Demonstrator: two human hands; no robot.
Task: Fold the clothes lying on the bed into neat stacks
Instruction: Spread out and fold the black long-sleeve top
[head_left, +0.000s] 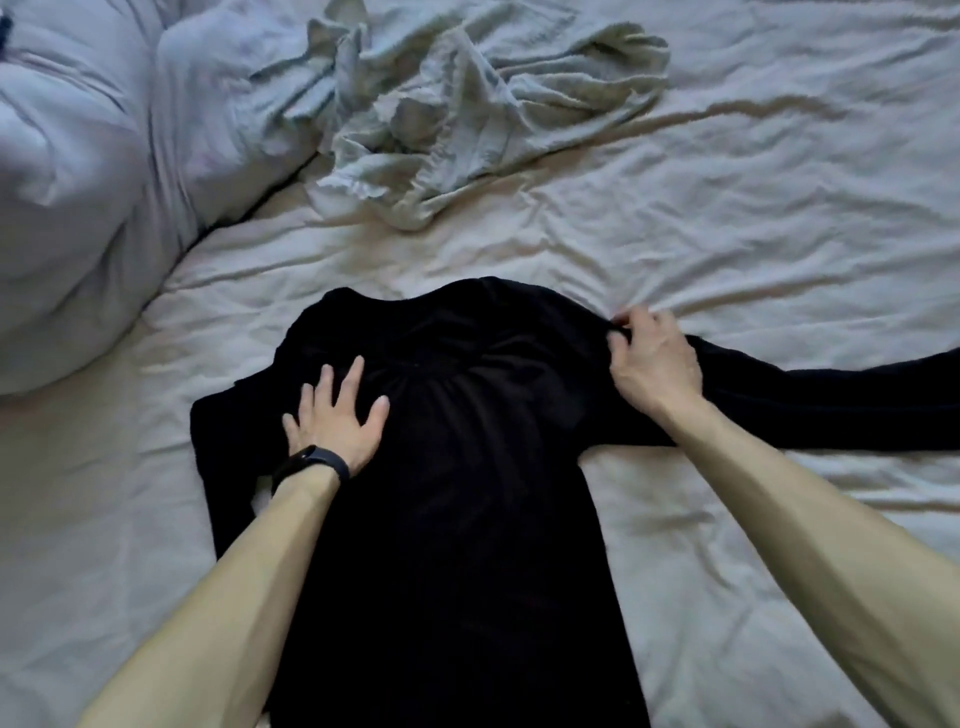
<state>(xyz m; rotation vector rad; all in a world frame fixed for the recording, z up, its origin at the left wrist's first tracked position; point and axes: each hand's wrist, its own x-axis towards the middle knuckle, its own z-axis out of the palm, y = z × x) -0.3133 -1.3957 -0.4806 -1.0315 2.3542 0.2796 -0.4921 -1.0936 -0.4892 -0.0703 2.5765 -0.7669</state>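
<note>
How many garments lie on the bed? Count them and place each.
2. A black long-sleeved top lies spread flat near the middle; a crumpled pale grey garment lies beyond it. That heap may hide more.

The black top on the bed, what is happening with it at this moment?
A person is folding the black top, spread on the bed sheet. The left hand presses flat on its chest, while the right hand pinches the fabric at the shoulder where one sleeve stretches out sideways. A crumpled pale garment lies farther up, untouched.
</note>
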